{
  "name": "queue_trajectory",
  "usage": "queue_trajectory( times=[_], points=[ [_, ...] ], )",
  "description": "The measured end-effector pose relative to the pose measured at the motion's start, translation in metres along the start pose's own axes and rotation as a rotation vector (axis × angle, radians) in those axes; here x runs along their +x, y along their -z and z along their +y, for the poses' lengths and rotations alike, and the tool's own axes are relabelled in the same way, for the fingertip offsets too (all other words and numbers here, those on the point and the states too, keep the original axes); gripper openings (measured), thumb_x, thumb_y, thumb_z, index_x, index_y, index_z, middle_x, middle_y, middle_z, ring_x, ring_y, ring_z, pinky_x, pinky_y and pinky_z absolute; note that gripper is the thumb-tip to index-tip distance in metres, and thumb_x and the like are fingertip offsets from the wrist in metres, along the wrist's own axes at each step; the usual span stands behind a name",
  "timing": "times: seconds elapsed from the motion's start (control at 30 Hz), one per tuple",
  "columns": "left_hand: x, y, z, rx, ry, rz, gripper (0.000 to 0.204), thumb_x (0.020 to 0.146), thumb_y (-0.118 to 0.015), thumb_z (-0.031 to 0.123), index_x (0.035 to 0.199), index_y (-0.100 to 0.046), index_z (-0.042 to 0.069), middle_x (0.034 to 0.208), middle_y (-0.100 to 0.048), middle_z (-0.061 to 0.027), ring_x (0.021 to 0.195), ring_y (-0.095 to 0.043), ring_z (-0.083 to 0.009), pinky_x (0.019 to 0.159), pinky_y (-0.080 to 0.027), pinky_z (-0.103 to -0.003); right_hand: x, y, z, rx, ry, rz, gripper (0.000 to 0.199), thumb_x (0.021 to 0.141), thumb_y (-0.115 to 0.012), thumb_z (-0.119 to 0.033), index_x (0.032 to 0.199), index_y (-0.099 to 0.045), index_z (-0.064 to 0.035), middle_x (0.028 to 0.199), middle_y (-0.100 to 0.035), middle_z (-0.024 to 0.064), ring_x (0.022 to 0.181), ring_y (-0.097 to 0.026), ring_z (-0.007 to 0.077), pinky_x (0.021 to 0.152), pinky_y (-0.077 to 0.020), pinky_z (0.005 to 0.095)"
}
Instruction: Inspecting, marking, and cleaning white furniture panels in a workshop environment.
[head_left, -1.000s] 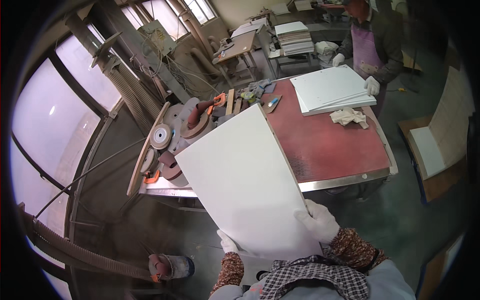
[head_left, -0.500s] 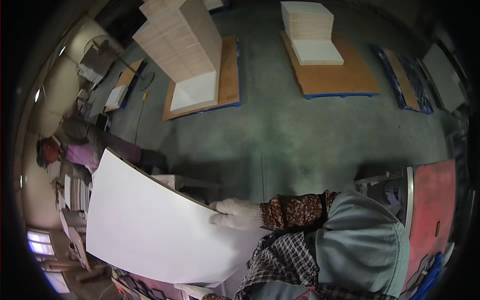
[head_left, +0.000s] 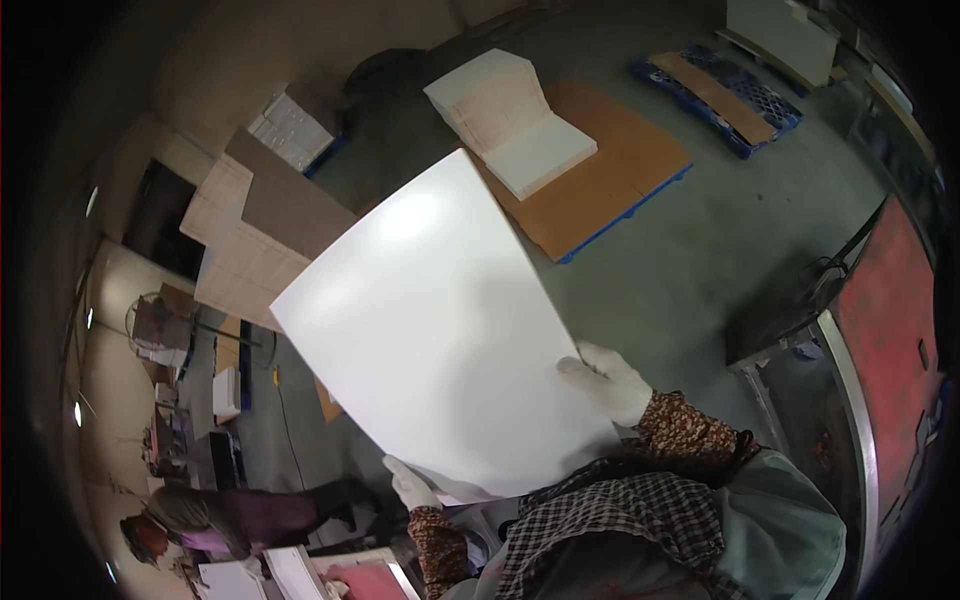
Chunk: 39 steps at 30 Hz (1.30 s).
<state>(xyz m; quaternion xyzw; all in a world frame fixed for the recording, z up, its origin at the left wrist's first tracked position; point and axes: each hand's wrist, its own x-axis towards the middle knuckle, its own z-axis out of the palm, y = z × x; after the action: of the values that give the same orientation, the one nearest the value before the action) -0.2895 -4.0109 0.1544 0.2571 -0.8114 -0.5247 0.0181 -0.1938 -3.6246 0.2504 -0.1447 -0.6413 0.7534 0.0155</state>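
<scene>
A large white rectangular panel (head_left: 430, 330) is held up in front of me, tilted, by its two long edges. My right hand (head_left: 606, 383), in a white glove, grips the right edge, with the thumb over the top face and the fingers hidden underneath. Gloved in white as well, my left hand (head_left: 411, 484) is closed on the lower left edge, its fingers partly hidden by the panel. Brown patterned cuffs show at both wrists.
Ahead, a stack of white panels (head_left: 540, 158) stands on a cardboard-covered blue pallet (head_left: 630, 190). A taller stack (head_left: 270, 220) rises at left, partly behind the panel. A red-topped table (head_left: 890, 330) is at right. Another person (head_left: 220, 520) bends at lower left.
My view has turned rightward. The panel has swung from the left to in front of me, and my left hand now shows more fully on its edge.
</scene>
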Motion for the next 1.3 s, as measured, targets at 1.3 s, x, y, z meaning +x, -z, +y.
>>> queue_trajectory(
  times=[1.3],
  points=[
    [-0.174, -1.047, 0.453, 0.502, -0.219, -0.807, 0.105, 0.098, -0.033, 0.08, 0.155, -0.036, -0.008, 0.155, -0.047, -0.0209, 0.139, -0.05, -0.033, 0.116, -0.04, -0.039, 0.275, 0.805, -0.146, 0.074, 0.043, 0.986, 0.038, 0.105, -0.058, -0.035, 0.119, -0.066, -0.0013, 0.095, -0.07, 0.0111, 0.093, -0.065, 0.0197, 0.093, -0.0511, 0.0355]
  ],
)
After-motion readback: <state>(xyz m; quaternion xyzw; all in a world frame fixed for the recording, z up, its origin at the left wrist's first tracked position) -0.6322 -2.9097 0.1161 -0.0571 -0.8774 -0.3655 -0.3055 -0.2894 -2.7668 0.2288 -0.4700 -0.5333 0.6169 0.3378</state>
